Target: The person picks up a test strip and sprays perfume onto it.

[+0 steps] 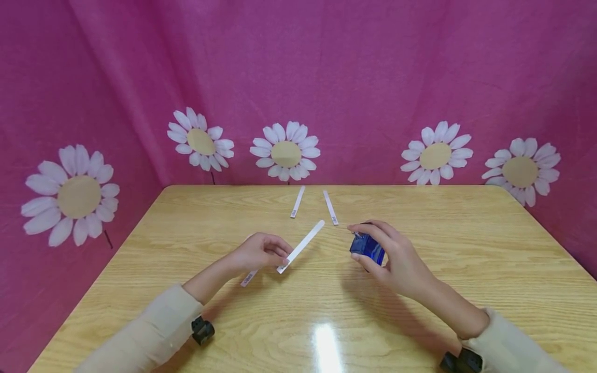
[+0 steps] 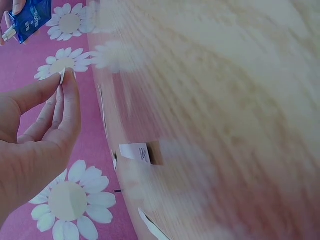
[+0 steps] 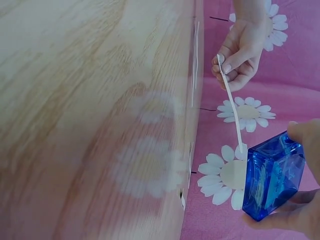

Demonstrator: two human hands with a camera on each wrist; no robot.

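Observation:
My left hand [image 1: 261, 252] pinches the lower end of a white paper test strip [image 1: 305, 241] between thumb and fingers, with the strip's free end slanting up and right. My right hand [image 1: 403, 259] grips a blue glass perfume bottle [image 1: 370, 248], thumb below and fingers over its top, held tilted above the table. The bottle's sprayer [image 2: 9, 34] shows in the left wrist view, near a fingertip. In the right wrist view, the strip [image 3: 231, 100] reaches toward the bottle [image 3: 272, 177]; whether they touch cannot be told there, but the head view shows them apart.
Another labelled strip [image 1: 249, 278] lies on the wooden table [image 1: 289, 331], partly hidden by my left hand. Farther back lie two more strips, a left one [image 1: 297, 202] and a right one [image 1: 330, 207]. A pink curtain [image 1: 359, 77] with daisies stands behind the table.

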